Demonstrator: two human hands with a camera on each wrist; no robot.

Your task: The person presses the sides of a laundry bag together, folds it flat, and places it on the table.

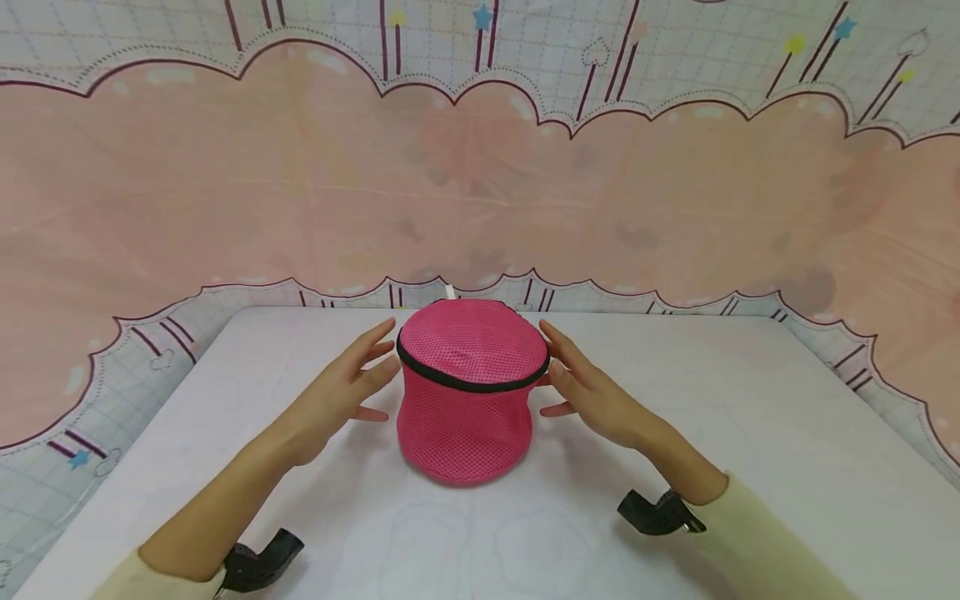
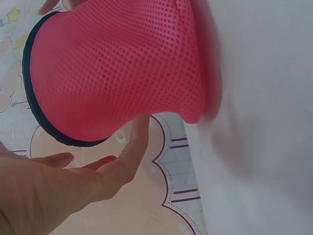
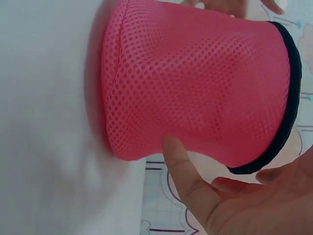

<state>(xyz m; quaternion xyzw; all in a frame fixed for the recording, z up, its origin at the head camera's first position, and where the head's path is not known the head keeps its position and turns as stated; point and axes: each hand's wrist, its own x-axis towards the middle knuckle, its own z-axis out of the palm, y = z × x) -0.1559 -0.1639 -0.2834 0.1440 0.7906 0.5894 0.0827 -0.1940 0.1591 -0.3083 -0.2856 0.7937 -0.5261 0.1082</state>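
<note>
A black-rimmed, cylindrical pink mesh bag (image 1: 467, 429) is stood upright on the white table (image 1: 750, 400), flanked by the left hand (image 1: 345, 387) at nine o'clock and right hand (image 1: 595, 396) at three, both spread, unclenched; contact cannot be told.

Head cam: med. bright, soft, even light, apparently from above; faint diffuse shadows on white table (image 1: 750, 392) below L hand (image 1: 341, 396) & R hand (image 1: 600, 404). Wrist cams: cooler, hazy, low contrast, fine detail a bit soft; dim shadow hugs base of pink mesh bin (image 2: 117, 63).
</note>
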